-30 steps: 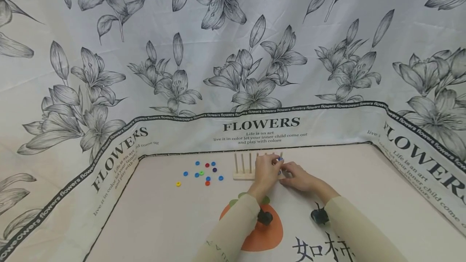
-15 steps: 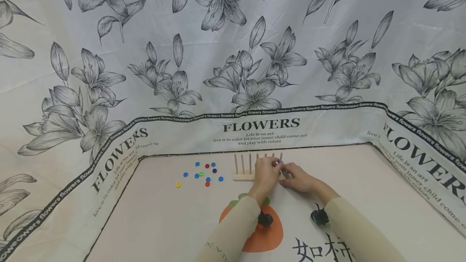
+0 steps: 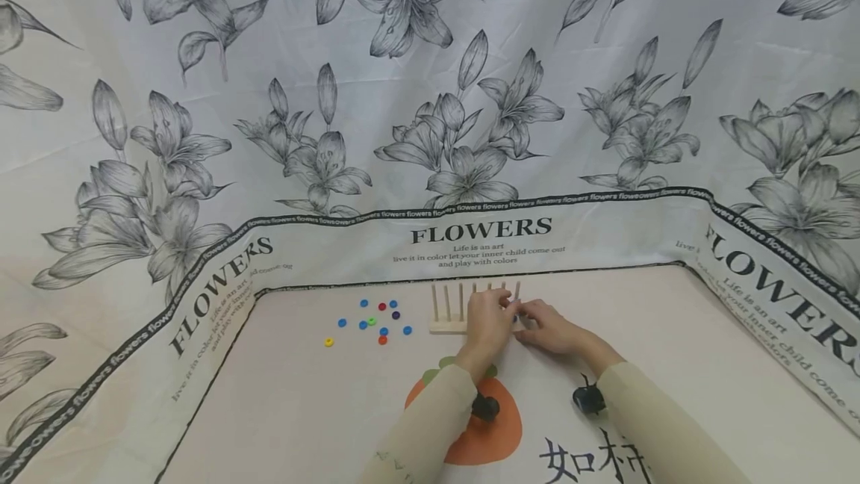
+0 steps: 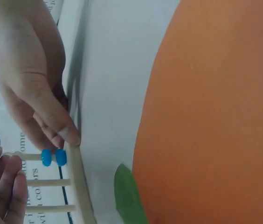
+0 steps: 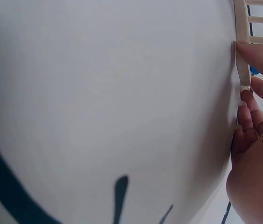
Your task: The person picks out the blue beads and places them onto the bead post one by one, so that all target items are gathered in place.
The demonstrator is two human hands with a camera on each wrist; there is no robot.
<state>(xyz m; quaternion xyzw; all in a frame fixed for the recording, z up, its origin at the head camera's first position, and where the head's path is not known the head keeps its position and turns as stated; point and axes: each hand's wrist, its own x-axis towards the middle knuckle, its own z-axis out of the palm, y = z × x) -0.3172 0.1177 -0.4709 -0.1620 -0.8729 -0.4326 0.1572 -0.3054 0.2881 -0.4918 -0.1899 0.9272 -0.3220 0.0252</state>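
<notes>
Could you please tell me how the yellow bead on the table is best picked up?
Pinch the yellow bead by its outer rim, probably from above with the left hand, the nearer one: the bead is small and round, lies low on the table and sits apart from the other beads, leaving its rim free.

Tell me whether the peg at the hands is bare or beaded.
Beaded: the left wrist view shows two blue beads around the peg, near the rack's wooden base.

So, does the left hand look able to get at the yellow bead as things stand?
Probably yes: the yellow bead lies uncovered, apart from the other beads, though the left hand would first have to leave the wooden peg.
</notes>
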